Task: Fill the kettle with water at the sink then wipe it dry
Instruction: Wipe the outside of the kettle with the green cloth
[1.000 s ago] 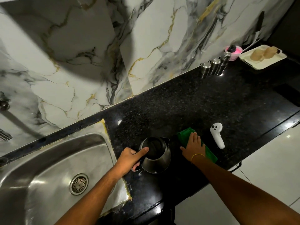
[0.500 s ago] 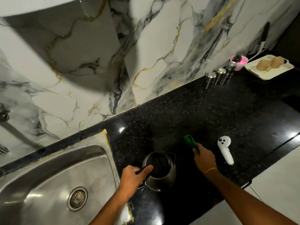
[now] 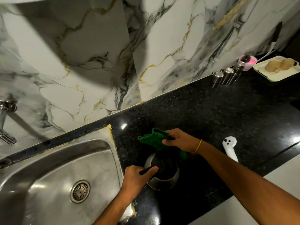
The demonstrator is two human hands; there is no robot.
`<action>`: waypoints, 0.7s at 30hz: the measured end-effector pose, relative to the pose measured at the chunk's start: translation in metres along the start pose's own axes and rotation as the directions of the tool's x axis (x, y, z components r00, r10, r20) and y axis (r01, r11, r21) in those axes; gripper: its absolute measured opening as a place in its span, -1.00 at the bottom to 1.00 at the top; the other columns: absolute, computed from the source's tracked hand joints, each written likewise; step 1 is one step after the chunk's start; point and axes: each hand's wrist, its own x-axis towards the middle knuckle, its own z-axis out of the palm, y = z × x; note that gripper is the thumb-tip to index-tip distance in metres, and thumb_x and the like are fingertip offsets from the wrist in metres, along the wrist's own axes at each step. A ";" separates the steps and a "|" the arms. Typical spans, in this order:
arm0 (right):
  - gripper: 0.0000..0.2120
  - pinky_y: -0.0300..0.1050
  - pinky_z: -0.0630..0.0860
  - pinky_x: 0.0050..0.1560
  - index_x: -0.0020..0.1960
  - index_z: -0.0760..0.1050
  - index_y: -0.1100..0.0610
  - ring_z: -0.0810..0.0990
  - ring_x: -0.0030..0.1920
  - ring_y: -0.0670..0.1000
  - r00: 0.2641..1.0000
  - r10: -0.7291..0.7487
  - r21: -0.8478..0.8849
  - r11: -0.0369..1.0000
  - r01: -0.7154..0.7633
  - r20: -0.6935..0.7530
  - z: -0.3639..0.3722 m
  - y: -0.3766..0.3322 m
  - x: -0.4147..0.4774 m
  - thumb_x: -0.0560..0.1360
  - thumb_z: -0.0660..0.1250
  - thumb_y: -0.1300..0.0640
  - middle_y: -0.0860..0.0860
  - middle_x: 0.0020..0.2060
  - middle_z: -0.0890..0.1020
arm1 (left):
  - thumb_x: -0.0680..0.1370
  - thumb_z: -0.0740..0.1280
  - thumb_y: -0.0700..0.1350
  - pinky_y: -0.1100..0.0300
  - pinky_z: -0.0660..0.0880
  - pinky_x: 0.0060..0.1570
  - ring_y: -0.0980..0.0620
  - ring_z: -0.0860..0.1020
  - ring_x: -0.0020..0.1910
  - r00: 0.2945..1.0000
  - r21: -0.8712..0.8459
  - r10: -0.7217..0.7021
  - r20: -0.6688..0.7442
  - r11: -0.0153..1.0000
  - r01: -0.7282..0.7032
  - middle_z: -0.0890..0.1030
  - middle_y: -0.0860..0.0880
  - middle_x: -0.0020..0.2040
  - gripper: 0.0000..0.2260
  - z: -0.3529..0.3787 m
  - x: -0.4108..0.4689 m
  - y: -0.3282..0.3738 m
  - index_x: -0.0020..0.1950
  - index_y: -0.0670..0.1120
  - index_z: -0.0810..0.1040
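gripping steel kettle (image 3: pixel 163 173) by its black handle: left hand (image 3: pixel 136 180). right hand (image 3: pixel 180 140) clenches soft green cloth (image 3: pixel 153 138) above. kettle likely slick, rigid, heavy if filled.

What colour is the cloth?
Green; the cloth shows clearly in the head view.
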 end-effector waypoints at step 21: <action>-0.79 -0.13 0.52 -0.07 0.11 0.68 0.34 0.60 -0.12 0.02 0.827 0.320 -0.465 0.881 -0.081 0.462 0.050 -0.064 0.072 0.49 0.43 0.29 0.06 -0.21 0.69 | 0.37 0.54 0.33 0.35 0.19 -0.52 0.26 0.40 -0.61 0.968 0.126 0.182 -0.173 0.979 -0.162 0.41 0.18 -0.67 -0.55 -0.014 -0.040 0.038 -0.62 0.19 0.51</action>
